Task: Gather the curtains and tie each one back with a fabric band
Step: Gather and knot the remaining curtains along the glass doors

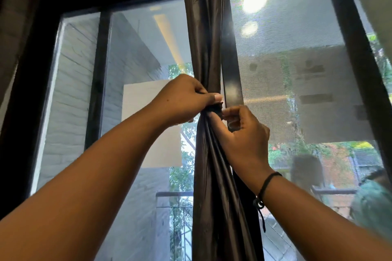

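A dark, shiny curtain (206, 34) hangs gathered into a narrow bundle down the middle of the window. A black fabric band (214, 108) cinches it at hand height. My left hand (184, 99) grips the bundle from the left, its thumb pressing on the band. From the right, my right hand (244, 131) pinches the band's end between thumb and fingers. Most of the band is hidden under my fingers.
A black window frame (231, 82) stands right behind the curtain, with an insect screen (297, 53) to the right and glass (137, 59) to the left. Another curtain (14, 17) hangs at the far left edge. A reflection of a person shows at lower right.
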